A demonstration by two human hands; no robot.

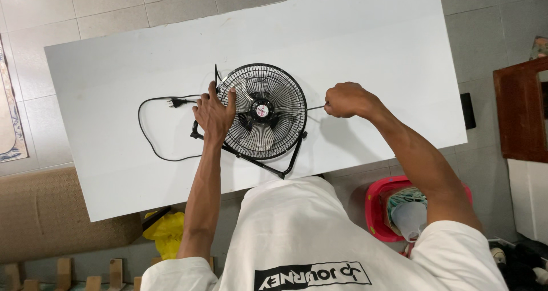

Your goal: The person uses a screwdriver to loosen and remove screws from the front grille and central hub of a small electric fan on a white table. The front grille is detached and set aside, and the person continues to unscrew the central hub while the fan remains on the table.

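Near the middle of the white table [354, 45]: a black floor fan [261, 111], wire grille facing up, tilted in its U-shaped stand. Left hand [214, 114] laid flat, fingers spread, on the grille's left rim. Right hand [346, 100] closed around what looks like a thin screwdriver [315, 107], tip at the grille's right edge. Black cord and plug [177, 102] looping off to the left. Farther out, on the floor, a red basket [378, 202] and a yellow bag [165, 234].

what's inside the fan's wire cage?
Inside the fan cage: silver blades around a black hub with a round red-and-white label. The left hand covers the cage's left edge, hiding that part. The motor behind the hub is not visible.
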